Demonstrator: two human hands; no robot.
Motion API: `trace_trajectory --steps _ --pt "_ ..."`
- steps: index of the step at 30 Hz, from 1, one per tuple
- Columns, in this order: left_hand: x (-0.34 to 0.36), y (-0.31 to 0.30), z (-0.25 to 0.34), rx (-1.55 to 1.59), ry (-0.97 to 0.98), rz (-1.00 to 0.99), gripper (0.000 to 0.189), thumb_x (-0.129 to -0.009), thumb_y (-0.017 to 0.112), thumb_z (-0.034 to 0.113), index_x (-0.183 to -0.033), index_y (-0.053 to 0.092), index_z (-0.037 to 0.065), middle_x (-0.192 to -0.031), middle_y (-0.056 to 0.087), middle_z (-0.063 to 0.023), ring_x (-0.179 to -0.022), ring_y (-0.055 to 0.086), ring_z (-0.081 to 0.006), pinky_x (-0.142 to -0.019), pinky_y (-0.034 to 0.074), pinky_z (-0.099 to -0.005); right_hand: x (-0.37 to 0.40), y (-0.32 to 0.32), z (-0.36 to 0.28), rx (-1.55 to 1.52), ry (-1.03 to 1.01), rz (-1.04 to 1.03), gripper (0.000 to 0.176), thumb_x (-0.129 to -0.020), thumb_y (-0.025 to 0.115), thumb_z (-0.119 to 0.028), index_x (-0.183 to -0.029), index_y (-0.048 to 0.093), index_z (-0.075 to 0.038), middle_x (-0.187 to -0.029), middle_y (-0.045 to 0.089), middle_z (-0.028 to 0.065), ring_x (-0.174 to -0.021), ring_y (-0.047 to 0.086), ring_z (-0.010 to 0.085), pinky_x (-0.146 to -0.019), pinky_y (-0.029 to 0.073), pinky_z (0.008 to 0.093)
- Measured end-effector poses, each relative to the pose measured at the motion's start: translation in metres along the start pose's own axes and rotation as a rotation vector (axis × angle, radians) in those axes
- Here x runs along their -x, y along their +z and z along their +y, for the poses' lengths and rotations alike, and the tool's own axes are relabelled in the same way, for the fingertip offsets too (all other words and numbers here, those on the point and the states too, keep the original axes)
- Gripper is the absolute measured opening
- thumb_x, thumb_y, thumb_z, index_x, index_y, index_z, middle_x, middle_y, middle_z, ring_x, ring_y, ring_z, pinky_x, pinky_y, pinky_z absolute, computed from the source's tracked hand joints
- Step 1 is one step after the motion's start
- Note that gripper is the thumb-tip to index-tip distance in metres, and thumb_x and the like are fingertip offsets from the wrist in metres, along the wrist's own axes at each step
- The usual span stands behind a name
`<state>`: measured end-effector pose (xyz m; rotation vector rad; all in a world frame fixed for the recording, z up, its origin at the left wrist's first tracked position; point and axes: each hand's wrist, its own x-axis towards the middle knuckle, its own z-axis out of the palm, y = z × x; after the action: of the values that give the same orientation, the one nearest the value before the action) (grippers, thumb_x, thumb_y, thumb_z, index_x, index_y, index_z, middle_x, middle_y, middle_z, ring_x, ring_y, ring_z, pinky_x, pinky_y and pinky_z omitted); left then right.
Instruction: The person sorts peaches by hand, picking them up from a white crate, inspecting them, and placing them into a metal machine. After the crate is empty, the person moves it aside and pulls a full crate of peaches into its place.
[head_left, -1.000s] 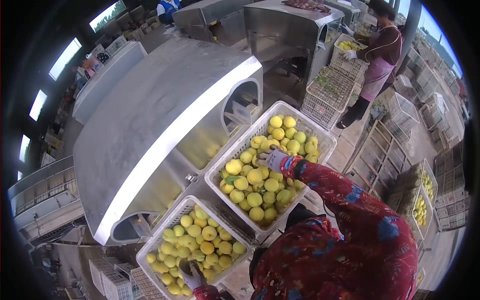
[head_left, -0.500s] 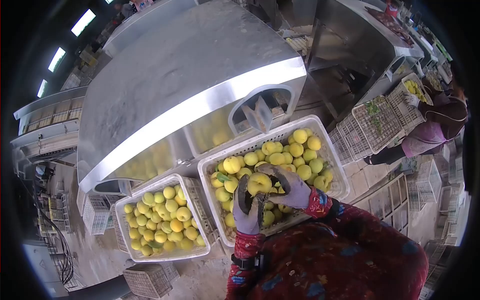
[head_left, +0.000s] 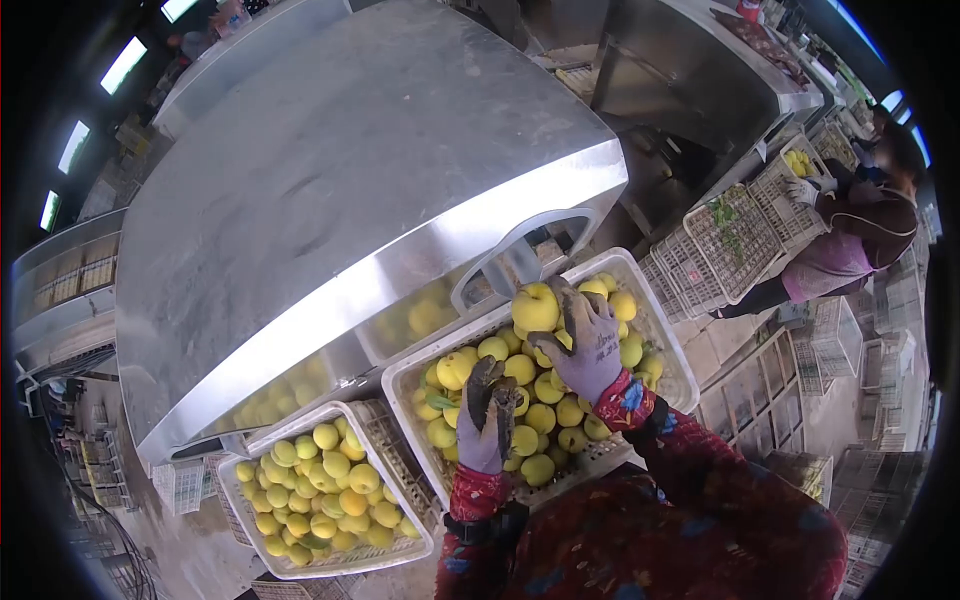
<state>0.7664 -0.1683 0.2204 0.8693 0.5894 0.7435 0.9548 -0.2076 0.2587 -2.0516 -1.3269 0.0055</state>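
Yellow-green fruits [head_left: 541,416] fill a white plastic crate [head_left: 676,357] in front of me. Over its upper part, my right hand [head_left: 588,345], in a grey glove with dark fingers, has its fingers apart beside a large yellow fruit [head_left: 535,308]; the fruit rests by the fingertips. My left hand [head_left: 486,420], gloved alike, is over the left part of the crate, its thumb and fingers apart with a gap between them. No fruit shows in it.
A second crate [head_left: 424,545] of yellow fruits [head_left: 325,485] stands to the left. A metal machine [head_left: 370,170] with openings rises behind both crates. At the right, another person [head_left: 850,235] handles a crate beside stacked crates [head_left: 735,245].
My hands have separated. The right one moved up and right, and a large fruit is now at its fingertips; the left stayed low. The view has shifted slightly.
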Motion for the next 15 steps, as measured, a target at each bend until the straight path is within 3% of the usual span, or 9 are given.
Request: trace_trajectory --steps 2,3,4,6,7,10,11,14,15 --pt "0.002 -0.035 -0.02 -0.174 -0.04 -0.01 0.045 -0.098 0.05 0.005 -0.142 0.041 0.0 -0.139 0.048 -0.0149 -0.12 0.054 -0.0217 -0.101 0.046 -0.0339 -0.029 0.042 0.018 0.26 -0.019 -0.013 0.066 -0.078 0.073 -0.031 -0.131 0.049 -0.001 -0.119 0.059 0.016 -0.112 0.051 0.0354 -0.096 0.038 0.0483" --pt "0.003 -0.048 -0.031 -0.453 -0.073 0.034 0.044 -0.095 0.058 0.017 -0.135 0.048 0.001 -0.134 0.052 -0.0157 -0.12 0.053 -0.0273 -0.102 0.045 -0.0401 -0.055 0.063 0.025 0.28 -0.053 0.027 0.064 -0.079 0.072 -0.032 -0.13 0.049 0.0 -0.117 0.059 0.0165 -0.114 0.05 0.036 -0.096 0.037 0.0491" --pt "0.004 -0.048 -0.033 -0.78 -0.072 -0.043 0.047 -0.093 0.06 0.023 -0.134 0.049 0.001 -0.133 0.052 -0.0157 -0.119 0.053 -0.0303 -0.101 0.044 -0.0422 -0.072 0.079 0.032 0.297 -0.082 0.058 0.063 -0.08 0.071 -0.033 -0.129 0.049 0.001 -0.116 0.059 0.017 -0.115 0.048 0.0367 -0.097 0.036 0.0499" --pt "0.001 -0.038 -0.034 -1.423 -0.052 -0.224 0.053 -0.09 0.063 0.034 -0.13 0.052 0.002 -0.13 0.053 -0.0157 -0.119 0.051 -0.0362 -0.099 0.043 -0.0466 -0.082 0.063 0.026 0.312 0.006 -0.073 0.061 -0.081 0.071 -0.034 -0.126 0.049 0.001 -0.114 0.059 0.0195 -0.114 0.049 0.0381 -0.095 0.037 0.0495" --pt "0.006 -0.033 -0.042 -1.495 -0.07 -0.241 0.062 -0.078 0.07 0.043 -0.127 0.057 0.008 -0.13 0.053 -0.0134 -0.124 0.043 -0.0402 -0.103 0.034 -0.0532 -0.079 0.059 0.035 0.221 0.047 -0.043 0.062 -0.079 0.073 -0.036 -0.124 0.049 0.001 -0.114 0.058 0.0212 -0.107 0.053 0.0383 -0.091 0.041 0.0497" --pt "0.02 -0.034 -0.083 -1.995 0.076 -0.464 0.061 -0.078 0.069 0.049 -0.124 0.06 0.011 -0.134 0.05 -0.0115 -0.131 0.035 -0.0433 -0.102 0.031 -0.0595 -0.045 0.024 0.046 -0.092 0.002 0.079 0.062 -0.079 0.073 -0.038 -0.124 0.05 -0.002 -0.117 0.058 0.0214 -0.102 0.057 0.0387 -0.088 0.045 0.0485" --pt "0.026 -0.039 -0.099 -2.09 0.041 -0.51 0.062 -0.076 0.068 0.053 -0.123 0.061 0.013 -0.141 0.046 -0.0112 -0.133 0.03 -0.0455 -0.103 0.027 -0.0637 -0.027 0.019 0.055 -0.044 0.04 -0.071 0.062 -0.079 0.073 -0.037 -0.125 0.049 -0.003 -0.117 0.058 0.0212 -0.102 0.058 0.0382 -0.089 0.045 0.0478" --pt "0.025 -0.046 -0.088 -1.912 0.078 -0.319 0.058 -0.079 0.065 0.046 -0.128 0.058 0.016 -0.14 0.045 -0.0128 -0.13 0.034 -0.0434 -0.1 0.031 -0.0624 0.014 0.031 0.084 0.089 0.137 -0.512 0.062 -0.078 0.074 -0.034 -0.128 0.049 -0.005 -0.117 0.06 0.0203 -0.104 0.06 0.0371 -0.091 0.047 0.0459" --pt "0.021 -0.041 -0.077 -1.888 -0.036 -0.313 0.053 -0.08 0.066 0.041 -0.128 0.059 0.02 -0.147 0.04 -0.0145 -0.129 0.036 -0.0448 -0.1 0.033 -0.0611 0.018 0.046 0.083 0.131 0.174 -0.625 0.062 -0.078 0.074 -0.032 -0.128 0.049 -0.006 -0.117 0.06 0.0198 -0.106 0.06 0.0369 -0.092 0.047 0.0456"
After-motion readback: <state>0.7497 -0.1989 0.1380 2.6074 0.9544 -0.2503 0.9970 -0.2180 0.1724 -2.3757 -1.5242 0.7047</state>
